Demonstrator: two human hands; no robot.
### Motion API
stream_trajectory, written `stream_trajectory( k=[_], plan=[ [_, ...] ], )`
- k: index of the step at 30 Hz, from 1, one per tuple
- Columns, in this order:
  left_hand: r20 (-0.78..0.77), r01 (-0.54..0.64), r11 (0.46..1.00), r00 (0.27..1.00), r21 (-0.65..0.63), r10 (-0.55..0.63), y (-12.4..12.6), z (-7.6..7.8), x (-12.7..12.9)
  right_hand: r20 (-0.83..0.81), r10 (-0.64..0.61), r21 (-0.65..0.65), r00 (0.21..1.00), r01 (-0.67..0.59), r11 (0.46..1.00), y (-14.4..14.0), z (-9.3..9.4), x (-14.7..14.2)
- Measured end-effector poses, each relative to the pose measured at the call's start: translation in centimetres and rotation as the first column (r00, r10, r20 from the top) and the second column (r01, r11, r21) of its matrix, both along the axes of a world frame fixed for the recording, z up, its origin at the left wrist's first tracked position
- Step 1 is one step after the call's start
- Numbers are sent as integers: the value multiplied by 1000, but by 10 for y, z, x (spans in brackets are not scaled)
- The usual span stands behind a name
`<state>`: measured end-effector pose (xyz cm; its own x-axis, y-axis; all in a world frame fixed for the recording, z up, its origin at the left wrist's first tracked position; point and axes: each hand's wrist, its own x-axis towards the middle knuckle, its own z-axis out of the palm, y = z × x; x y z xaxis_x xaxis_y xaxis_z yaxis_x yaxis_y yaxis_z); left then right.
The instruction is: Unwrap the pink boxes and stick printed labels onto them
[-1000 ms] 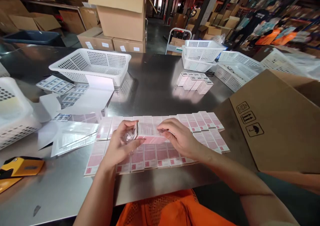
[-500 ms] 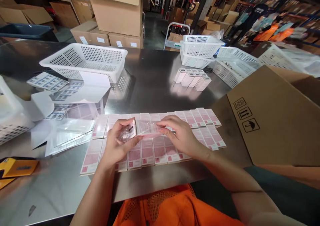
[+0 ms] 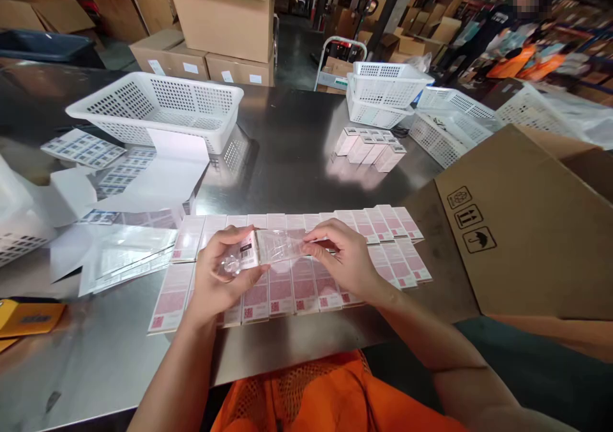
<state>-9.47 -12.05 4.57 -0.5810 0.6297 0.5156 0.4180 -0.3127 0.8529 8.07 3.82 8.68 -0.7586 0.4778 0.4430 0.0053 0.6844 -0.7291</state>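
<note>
Clear sleeve [image 3: 280, 245] mid-frame, pinched at both ends by left hand [image 3: 225, 275] and right hand [image 3: 342, 260], held over pink cartons [image 3: 297, 288] on bench [image 3: 287, 157].

Both bare forearms extend forward from the lower edge and converge at mid-frame. The left hand [image 3: 221, 274] is cupped with palm turned inward, fingers curled and thumb pressed toward them in a closed pinch. The right hand [image 3: 345, 260] lies palm down, fingers bent, thumb and forefinger pinched together and pointing toward the left hand.
</note>
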Motion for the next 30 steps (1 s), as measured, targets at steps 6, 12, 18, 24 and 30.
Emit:
stream_trajectory(
  k=[6, 12, 18, 24, 30],
  plan=[
    [34, 47, 998, 998, 33, -48, 0, 3, -1, -58, 35, 93, 998, -29, 995, 1, -3, -1],
    [136, 109, 994, 985, -25, -105, -1, 0, -3, 0, 111, 183, 994, -109, 977, 1, -4, 2],
    [107, 146, 988, 984, -40, -141, 1, 0, 0, 104, 56, 163, 993, -73, 984, -2, 7, 4],
    [339, 154, 985, 933, -77, -119, 3, 4, 5, -123, -57, 460, 991, 108, 881, -10, -8, 3],
    [491, 260, 961, 852, -98, -181, 5, 11, 4, -98, 5, 629, 995, 58, 775, -5, -12, 5]
  ],
)
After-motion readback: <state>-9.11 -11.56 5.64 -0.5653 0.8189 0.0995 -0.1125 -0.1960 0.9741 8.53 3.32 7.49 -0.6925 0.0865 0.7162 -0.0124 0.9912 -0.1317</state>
